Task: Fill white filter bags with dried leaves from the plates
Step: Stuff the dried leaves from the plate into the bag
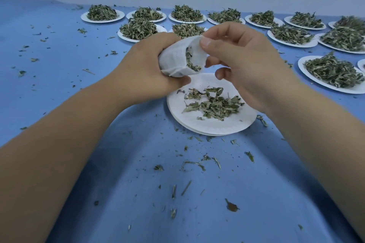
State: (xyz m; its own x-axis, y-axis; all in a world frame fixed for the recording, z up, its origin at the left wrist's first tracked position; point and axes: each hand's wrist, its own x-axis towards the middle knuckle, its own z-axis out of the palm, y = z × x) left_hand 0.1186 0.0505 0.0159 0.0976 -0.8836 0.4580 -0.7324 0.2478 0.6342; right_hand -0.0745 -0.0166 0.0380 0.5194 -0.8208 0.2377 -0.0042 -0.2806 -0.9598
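Observation:
My left hand (146, 65) grips a white filter bag (177, 59) from the left, its mouth turned toward me with dried leaves showing inside. My right hand (243, 59) pinches the bag's upper rim between thumb and forefinger, holding the mouth apart. Both hands hover just above a white paper plate (207, 124) that carries a thin scatter of dried green leaves (213, 102).
Several white plates heaped with dried leaves stand in rows along the far side, such as one plate (102, 14) at the left end and a near-right plate (331, 73). Leaf crumbs (193, 163) litter the blue cloth (59, 45). A pale wall rises behind the table.

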